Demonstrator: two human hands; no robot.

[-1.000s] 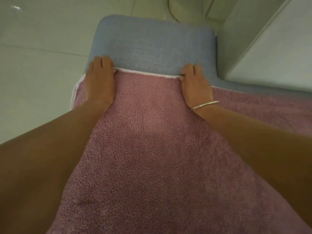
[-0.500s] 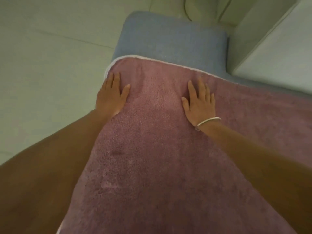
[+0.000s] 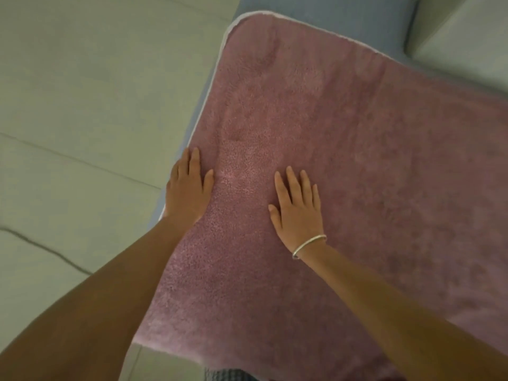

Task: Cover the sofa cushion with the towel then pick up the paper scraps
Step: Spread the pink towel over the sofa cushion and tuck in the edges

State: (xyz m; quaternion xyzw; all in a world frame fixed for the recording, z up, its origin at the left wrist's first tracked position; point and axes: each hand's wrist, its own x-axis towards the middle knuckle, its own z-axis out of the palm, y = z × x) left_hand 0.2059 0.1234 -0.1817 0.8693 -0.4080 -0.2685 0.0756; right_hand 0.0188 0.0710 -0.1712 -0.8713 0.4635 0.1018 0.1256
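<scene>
A fluffy pink towel (image 3: pixel 343 149) with a white hem lies spread over the blue-grey sofa cushion (image 3: pixel 330 9). Only a strip of cushion shows along the far edge and a sliver down the left side. My left hand (image 3: pixel 188 189) lies flat at the towel's left edge, fingers together, palm down. Flat on the towel's middle rests my right hand (image 3: pixel 298 207), fingers slightly spread, with a thin bracelet on its wrist. Neither hand grips anything. No paper scraps are in view.
Pale tiled floor (image 3: pixel 82 105) fills the left side, with a dark cable (image 3: pixel 41 247) running across it. A pale sofa part (image 3: pixel 467 31) rises at the top right. A bit of checked cloth (image 3: pixel 228 375) shows at the bottom edge.
Both hands let go of the towel's far hem and slid back toward me, flat over the towel. The towel now reaches nearly to the cushion's far edge.
</scene>
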